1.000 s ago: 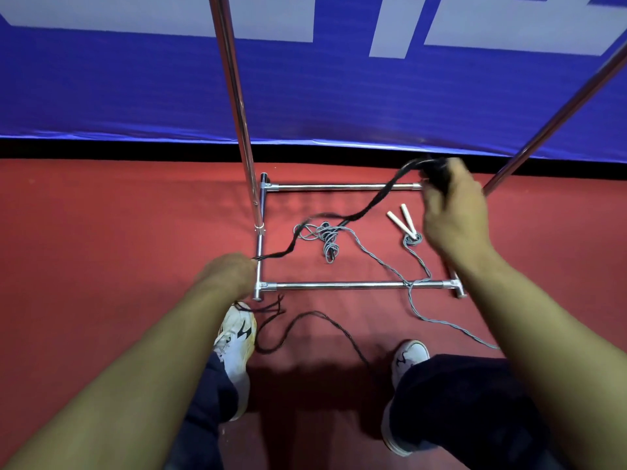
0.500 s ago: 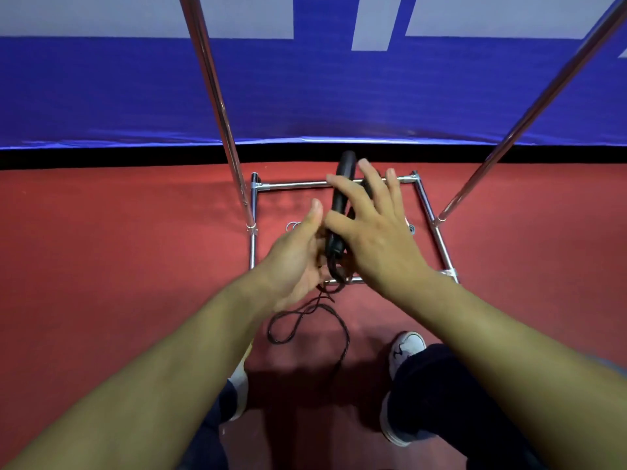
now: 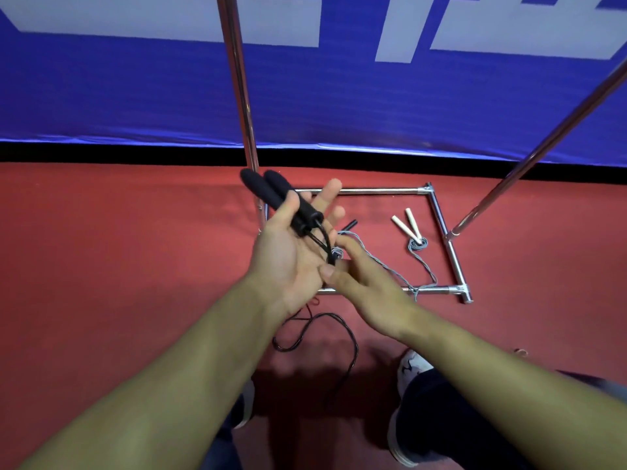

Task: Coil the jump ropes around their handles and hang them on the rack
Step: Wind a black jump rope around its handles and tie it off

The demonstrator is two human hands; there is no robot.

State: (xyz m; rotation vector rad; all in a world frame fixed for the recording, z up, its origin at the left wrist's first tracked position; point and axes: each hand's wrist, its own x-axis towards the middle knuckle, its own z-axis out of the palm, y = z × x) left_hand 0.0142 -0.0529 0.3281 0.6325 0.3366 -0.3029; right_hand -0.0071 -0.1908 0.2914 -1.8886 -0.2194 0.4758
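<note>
Two black foam handles (image 3: 280, 198) are held side by side in the left hand (image 3: 291, 245), thumb across | black cord (image 3: 315, 334), judged light and limp, trails to the floor (image 3: 101, 266) | right hand (image 3: 369, 290) pinches cord near handles | coiling is best started there.

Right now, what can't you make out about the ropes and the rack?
- Chrome metal rack, head view: top bar cut off by the upper edge.
- Thin black cord: where it passes, hidden behind left hand and right hand.
- Small black rod on the floor: mostly covered by fingers.
</note>
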